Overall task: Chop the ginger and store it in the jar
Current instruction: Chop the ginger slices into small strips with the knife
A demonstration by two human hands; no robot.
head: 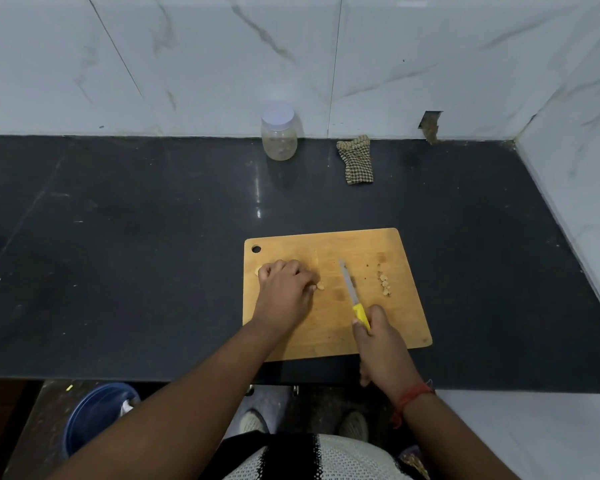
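Rectangular bamboo cutting board [329, 327] on glossy black stone counter [118, 254]. Left hand [284, 285] curled over pale knobbly ginger [320, 285], board's left. Right hand [381, 341] gripping yellow-handled serrated knife [352, 292]. Lidded clear plastic jar [279, 131] well behind board, by marble wall.

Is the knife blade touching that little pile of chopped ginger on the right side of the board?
Apart. The head view shows bare cutting board between the knife blade and the chopped ginger; the right hand holds the yellow handle.
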